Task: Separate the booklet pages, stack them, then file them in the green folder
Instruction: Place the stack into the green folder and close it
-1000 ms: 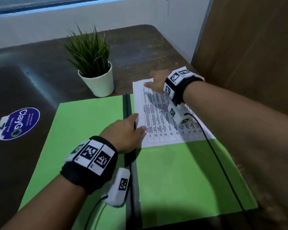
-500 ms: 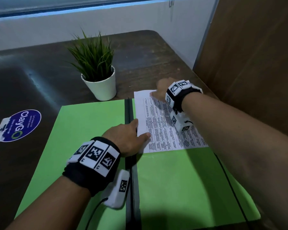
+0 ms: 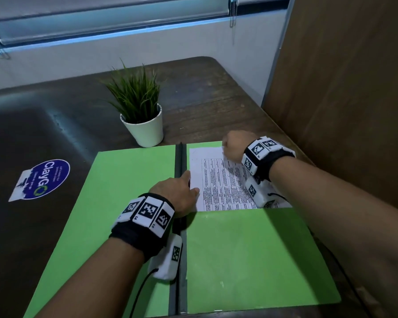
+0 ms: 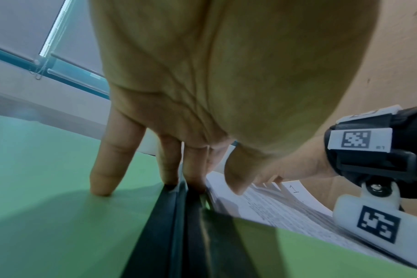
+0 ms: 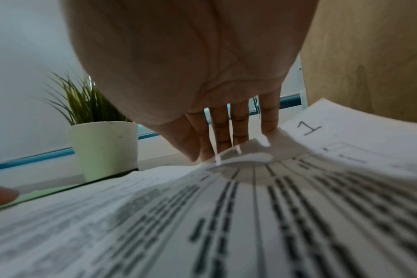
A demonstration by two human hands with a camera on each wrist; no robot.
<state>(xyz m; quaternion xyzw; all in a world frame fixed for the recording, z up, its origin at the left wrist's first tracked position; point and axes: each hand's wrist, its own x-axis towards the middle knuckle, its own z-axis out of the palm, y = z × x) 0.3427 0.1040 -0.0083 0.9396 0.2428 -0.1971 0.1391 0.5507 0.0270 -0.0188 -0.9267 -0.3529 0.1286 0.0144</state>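
Two hands in my feed: left hand (image 3: 177,196), fingers spread flat, pins the green folder (image 3: 129,191) open at frame centre; right hand (image 3: 234,145), fingertips together, presses the pages (image 3: 218,184) down, likely seating them in the lower-right pocket (image 3: 251,249).

Left hand (image 3: 177,193) flat, fingers (image 4: 107,165) straight, pressing down, right hand (image 3: 236,145) extended forward, fingertips (image 5: 269,127) down

Dim room, pale window strip glow, soft shadows, blurred wrist views, wide-angle bending.
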